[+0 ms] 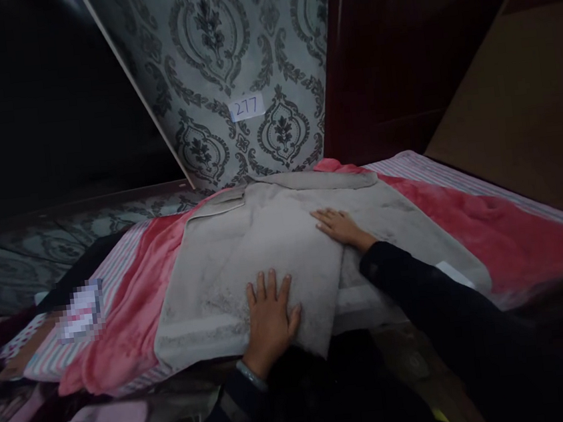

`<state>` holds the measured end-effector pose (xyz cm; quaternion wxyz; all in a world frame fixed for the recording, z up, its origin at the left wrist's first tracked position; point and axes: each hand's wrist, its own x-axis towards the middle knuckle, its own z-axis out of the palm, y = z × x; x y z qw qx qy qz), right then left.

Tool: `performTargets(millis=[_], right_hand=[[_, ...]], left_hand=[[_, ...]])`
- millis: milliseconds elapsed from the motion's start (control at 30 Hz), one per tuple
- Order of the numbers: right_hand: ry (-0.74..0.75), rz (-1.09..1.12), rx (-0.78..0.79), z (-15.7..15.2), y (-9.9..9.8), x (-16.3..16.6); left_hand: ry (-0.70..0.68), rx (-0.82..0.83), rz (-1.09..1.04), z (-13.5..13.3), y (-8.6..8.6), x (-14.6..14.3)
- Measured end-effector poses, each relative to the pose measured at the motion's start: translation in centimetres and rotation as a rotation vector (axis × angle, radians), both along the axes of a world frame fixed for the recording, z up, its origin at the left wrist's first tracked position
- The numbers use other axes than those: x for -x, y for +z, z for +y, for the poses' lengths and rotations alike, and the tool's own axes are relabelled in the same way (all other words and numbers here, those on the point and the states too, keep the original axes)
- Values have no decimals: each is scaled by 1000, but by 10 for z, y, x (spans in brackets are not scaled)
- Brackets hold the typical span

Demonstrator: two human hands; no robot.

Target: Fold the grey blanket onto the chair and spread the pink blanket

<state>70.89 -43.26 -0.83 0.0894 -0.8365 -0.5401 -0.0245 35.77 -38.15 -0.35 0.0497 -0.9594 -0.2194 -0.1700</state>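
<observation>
Nearest the lens, the person's left hand (271, 316) presses palm-down, fingers spread, on the near edge of a pale grey terry towel (244, 242). The right hand (339, 226), likewise open and flat, rests farther in, near the towel's middle, where a folded-over layer ends. Neither hand grips anything, and the two sit apart. The towel lies directly under and ahead of both hands, its long axis running left to right across the person's front, with the left hand closer to its near edge. Under the towel spreads a pink fleece blanket (489, 229) over a striped sheet (432, 168). Beyond the towel rises a grey damask-papered wall (223, 42) bearing a paper label (246, 106) marked 277. Beyond the towel's right end stands a dark wooden door (386, 59).
</observation>
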Motion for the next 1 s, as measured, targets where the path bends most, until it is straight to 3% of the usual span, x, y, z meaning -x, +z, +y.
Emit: performTargets(millis=[167,300,367,433,500,567,700,867,1000], right_hand=[[-152,52,-20,-10,1,-18],[-248,42,-59,-20,12,7],[-155,-14,-114,-26,16,40],[64,-62,-141,-32,15,80],[298,-67,-108,-38,10,117],[428,-48,-60,-43,3,140],[408,-3,-17,-50,-6,143],[389,42,-1,-43,9,147],[563,-7,-43,-23,15,176]], left_hand=[[-3,-5,28,-3,4,0],[5,-6,24,-4,4,-1],[5,1,22,-5,5,-1],[-1,10,20,-7,6,-2],[-8,21,13,-8,6,-3],[-12,34,3,-9,6,-4],[-41,68,-29,-7,4,0],[-190,75,-123,-7,-4,29],[-178,28,-251,-14,-19,48]])
